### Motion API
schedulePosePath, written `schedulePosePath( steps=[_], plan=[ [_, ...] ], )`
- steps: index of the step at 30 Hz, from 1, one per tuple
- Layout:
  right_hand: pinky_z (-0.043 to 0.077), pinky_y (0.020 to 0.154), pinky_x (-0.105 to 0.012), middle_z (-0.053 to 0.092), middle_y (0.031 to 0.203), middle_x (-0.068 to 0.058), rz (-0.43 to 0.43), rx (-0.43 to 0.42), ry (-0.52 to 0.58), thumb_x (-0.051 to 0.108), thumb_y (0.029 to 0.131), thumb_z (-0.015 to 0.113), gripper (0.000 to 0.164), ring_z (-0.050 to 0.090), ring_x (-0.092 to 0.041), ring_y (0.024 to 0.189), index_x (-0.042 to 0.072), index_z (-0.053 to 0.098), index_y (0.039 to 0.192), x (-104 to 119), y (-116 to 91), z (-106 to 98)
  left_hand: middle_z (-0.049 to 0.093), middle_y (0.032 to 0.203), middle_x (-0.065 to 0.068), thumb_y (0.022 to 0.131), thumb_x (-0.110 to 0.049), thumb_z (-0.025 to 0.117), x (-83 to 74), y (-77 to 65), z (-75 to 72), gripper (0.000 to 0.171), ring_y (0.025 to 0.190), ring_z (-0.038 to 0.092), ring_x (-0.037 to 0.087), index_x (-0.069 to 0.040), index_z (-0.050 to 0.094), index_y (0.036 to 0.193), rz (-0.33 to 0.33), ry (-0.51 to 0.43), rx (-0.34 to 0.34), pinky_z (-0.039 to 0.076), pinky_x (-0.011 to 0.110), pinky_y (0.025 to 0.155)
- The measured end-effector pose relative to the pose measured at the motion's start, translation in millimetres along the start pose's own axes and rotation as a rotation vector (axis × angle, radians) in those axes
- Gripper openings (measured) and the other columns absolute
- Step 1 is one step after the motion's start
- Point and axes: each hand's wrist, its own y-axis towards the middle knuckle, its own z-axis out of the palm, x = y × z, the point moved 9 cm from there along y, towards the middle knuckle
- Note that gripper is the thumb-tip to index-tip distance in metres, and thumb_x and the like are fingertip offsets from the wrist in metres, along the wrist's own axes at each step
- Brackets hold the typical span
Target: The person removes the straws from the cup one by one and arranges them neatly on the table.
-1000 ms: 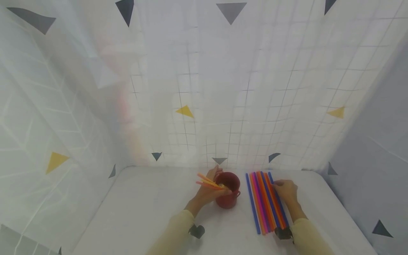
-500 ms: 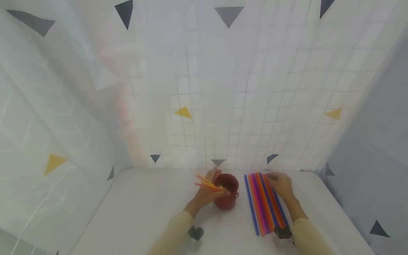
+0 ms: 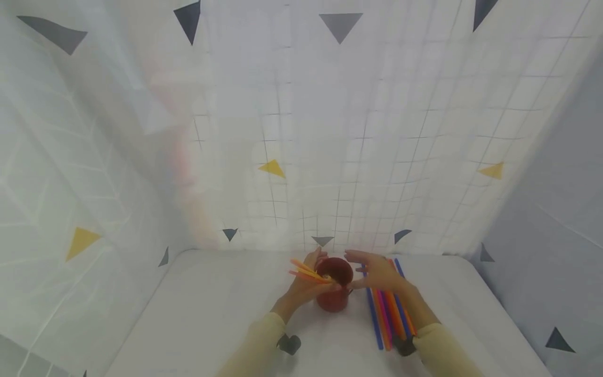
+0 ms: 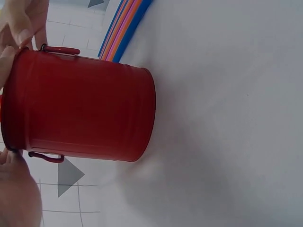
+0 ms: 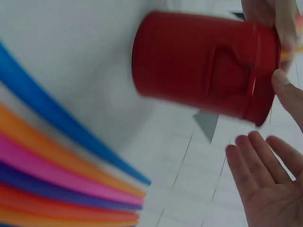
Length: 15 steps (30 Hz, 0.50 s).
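Observation:
A red metal pail (image 3: 333, 301) with small wire side handles stands on the white table. My left hand (image 3: 303, 283) grips its rim from the left, thumb on the near side and fingers beyond. Orange and yellow straw-like sticks (image 3: 308, 271) lean out of the pail across that hand. My right hand (image 3: 379, 272) is at the pail's right side, above a row of long coloured straw-like sticks (image 3: 382, 319). Its fingers (image 5: 258, 161) are extended and apart from the pail. In the right wrist view its thumb is at the rim; contact is unclear.
The row of blue, orange, pink and purple sticks (image 4: 124, 28) lies right of the pail, partly under my right forearm. White sheets with printed triangles (image 3: 273, 167) and grid lines rise behind the table (image 3: 212, 314) and on both sides.
My right hand has moved from the right end of the stick row leftward, over the row, to the pail, its fingers spreading. My left hand and the pail have stayed in place.

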Motion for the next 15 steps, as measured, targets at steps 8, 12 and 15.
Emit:
schedulePosePath(
  steps=[8,12,15],
  plan=[
    [0.044,0.100,-0.052,0.047,0.146,-0.006,0.006,-0.013,-0.053,0.043,0.061,0.092,0.108,0.047,-0.028,0.131,0.013,0.037,0.150,17.2,10.2,22.3,0.044,0.144,-0.001,0.073,-0.032,0.086,14.9,5.8,-1.4,0.105,0.131,0.046,0.019,-0.021,0.021,0.155,0.094,0.002,-0.005,0.041,0.042,0.106],
    [0.040,0.103,-0.054,0.047,0.145,-0.004,0.036,-0.051,-0.064,0.051,0.058,0.091,0.115,0.046,-0.026,0.130,0.015,0.034,0.152,14.4,11.0,30.8,0.043,0.145,0.004,0.074,-0.024,0.087,14.4,4.6,-3.5,0.105,0.132,0.045,0.024,-0.017,0.020,0.155,0.153,-0.024,-0.025,0.040,0.043,0.106],
    [0.041,0.103,-0.053,0.047,0.145,0.001,0.065,-0.088,-0.064,0.059,0.058,0.087,0.115,0.046,-0.023,0.131,0.020,0.034,0.152,7.6,11.1,35.8,0.042,0.146,0.007,0.074,-0.019,0.086,16.8,2.1,-5.2,0.105,0.134,0.043,0.028,-0.016,0.019,0.155,0.181,-0.025,-0.056,0.038,0.045,0.107]
  ],
)
